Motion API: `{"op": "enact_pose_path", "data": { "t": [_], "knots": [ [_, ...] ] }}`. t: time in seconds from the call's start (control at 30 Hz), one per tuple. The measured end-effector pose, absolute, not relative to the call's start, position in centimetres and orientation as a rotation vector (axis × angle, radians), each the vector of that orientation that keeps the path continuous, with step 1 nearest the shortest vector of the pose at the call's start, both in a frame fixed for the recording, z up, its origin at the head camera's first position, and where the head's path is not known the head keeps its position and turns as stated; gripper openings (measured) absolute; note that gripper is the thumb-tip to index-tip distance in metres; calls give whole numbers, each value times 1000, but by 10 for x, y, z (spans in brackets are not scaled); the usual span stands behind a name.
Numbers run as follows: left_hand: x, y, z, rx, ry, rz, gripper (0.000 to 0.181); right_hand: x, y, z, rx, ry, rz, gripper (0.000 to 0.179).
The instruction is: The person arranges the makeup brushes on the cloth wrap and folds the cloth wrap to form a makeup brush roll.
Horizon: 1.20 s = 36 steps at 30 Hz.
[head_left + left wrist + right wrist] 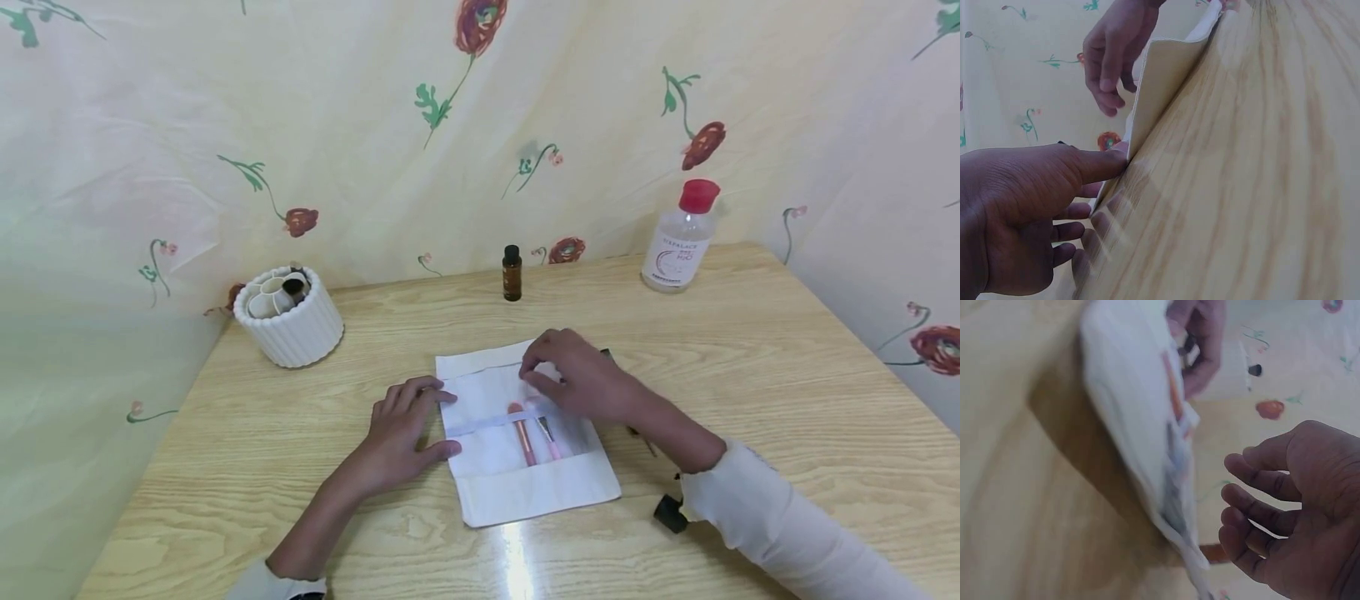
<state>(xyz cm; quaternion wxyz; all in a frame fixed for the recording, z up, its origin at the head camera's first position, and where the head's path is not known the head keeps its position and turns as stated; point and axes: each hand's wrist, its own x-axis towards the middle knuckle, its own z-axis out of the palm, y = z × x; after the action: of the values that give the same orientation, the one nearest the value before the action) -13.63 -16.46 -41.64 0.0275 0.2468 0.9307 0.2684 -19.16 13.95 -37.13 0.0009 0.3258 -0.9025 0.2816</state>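
A white fabric brush roll (480,492) lies spread on the table, with a band across its middle. Tucked under the band are two makeup brushes, one with a copper-pink handle (525,440) and one with a pale pink handle (554,450). Along the roll's left edge rests my left hand (401,433), fingers spread and thumb on the fabric; in the left wrist view its thumb (1107,165) touches the raised edge. My right hand (573,371) is over the upper right of the roll, fingers loosely bent, and the right wrist view shows nothing between them. It hides part of the roll.
A white ribbed holder (296,333) with a dark-tipped brush inside stands at the back left. A small brown bottle (512,275) is at the back middle, and a clear bottle with a red cap (678,246) at the back right. Floral cloth (360,125) hangs behind the table.
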Motion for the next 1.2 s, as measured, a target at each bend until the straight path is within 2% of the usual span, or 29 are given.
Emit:
{"op": "enact_pose_path", "data": {
  "t": [0.3,0.53,0.77,1.2],
  "knots": [
    [-136,-164,-414,750,2871,825,61,-201,197,-348,652,-2972,748,24],
    [-135,-165,-415,752,2872,827,61,-203,221,-358,476,-3178,714,38],
    [-135,-165,-417,760,2872,843,62,-204,226,-372,449,-3235,726,40],
    [-136,-164,-417,756,2875,819,61,-210,235,-362,401,-3107,767,35]
  ]
}}
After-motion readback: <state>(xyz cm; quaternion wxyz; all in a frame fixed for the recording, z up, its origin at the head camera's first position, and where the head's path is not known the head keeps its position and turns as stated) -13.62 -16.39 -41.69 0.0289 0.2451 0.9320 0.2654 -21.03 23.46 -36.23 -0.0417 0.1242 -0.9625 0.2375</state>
